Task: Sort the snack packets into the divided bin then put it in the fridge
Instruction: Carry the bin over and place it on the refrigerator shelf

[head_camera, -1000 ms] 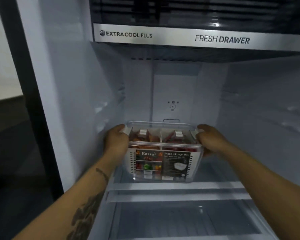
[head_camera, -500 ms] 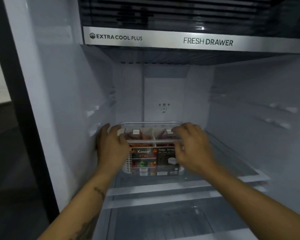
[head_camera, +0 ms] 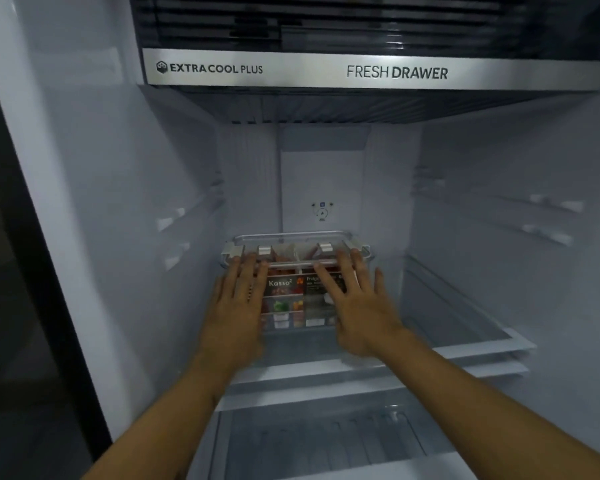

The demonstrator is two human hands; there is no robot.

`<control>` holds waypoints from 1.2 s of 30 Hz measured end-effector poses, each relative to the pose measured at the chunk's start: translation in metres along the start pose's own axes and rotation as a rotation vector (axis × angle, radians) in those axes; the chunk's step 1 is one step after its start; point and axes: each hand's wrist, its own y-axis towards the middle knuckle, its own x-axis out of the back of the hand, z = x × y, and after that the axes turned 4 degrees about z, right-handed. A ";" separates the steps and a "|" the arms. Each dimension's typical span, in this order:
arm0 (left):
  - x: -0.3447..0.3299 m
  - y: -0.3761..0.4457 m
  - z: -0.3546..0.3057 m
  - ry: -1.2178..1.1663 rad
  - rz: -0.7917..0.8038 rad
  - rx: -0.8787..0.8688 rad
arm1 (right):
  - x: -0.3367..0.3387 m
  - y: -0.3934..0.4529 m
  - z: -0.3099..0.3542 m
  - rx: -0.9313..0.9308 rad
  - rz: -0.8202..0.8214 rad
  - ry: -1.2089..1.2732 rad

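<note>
A clear divided bin [head_camera: 293, 241] with a lid and white clips stands on the glass shelf [head_camera: 465, 317] deep inside the open fridge. Reddish snack packets [head_camera: 284, 259] show through its top, and a Kassa label [head_camera: 284, 299] covers its front. My left hand [head_camera: 238, 306] lies flat against the bin's front left with fingers straight, fingertips at the lid's rim. My right hand [head_camera: 355, 303] is spread flat over the front right, fingertips at the rim too. Neither hand curls round the bin.
The Fresh Drawer [head_camera: 374, 69] hangs above the compartment. Shelf rails line the left wall [head_camera: 174, 220] and the right wall [head_camera: 548, 216]. A clear lower drawer [head_camera: 326, 441] sits under the shelf. The fridge's dark outer edge [head_camera: 32, 271] runs down the left.
The hands left the bin's sides, came round to its front and flattened. The bin has slid further back on the shelf.
</note>
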 end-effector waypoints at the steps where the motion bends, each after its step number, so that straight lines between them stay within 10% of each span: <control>1: 0.002 0.006 0.000 0.000 0.061 0.017 | 0.004 0.008 -0.001 -0.009 0.060 -0.010; 19: 0.136 -0.011 -0.049 -0.398 0.746 0.120 | 0.118 -0.106 -0.042 -0.173 0.454 0.900; 36: 0.544 -0.019 -0.185 -0.739 0.674 -0.091 | 0.509 -0.312 -0.116 -0.337 0.387 0.721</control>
